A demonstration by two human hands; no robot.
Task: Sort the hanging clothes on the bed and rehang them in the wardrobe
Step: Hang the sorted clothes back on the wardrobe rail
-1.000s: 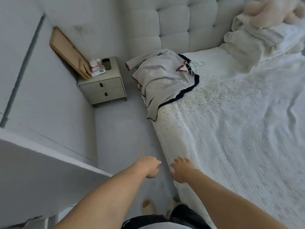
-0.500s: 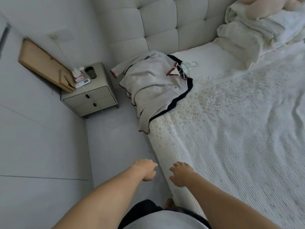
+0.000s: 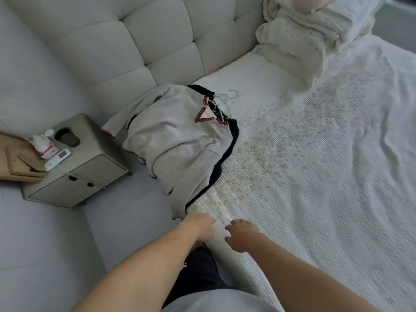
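Observation:
A pile of clothes lies on the bed's near-left corner: a grey garment with red stitched edges (image 3: 180, 140) on top of a dark navy one (image 3: 227, 152). Pale wire hangers (image 3: 226, 100) poke out at the collar. The grey hem hangs over the bed's side. My left hand (image 3: 199, 228) reaches out just below that hem with loosely curled fingers, holding nothing. My right hand (image 3: 240, 235) hovers over the bed's edge beside it, fingers relaxed and empty. The wardrobe is out of view.
The bed (image 3: 315, 176) has a white ribbed cover and a tufted headboard (image 3: 157, 41). Folded cream blankets (image 3: 299, 37) sit at its head. A grey two-drawer nightstand (image 3: 76, 172) with small items stands on the left, beside a cardboard piece (image 3: 15, 158).
The view has swung right and closer to the bed. Both hands have come nearer to the hanging hem of the grey garment. The white panel at the left has left the view.

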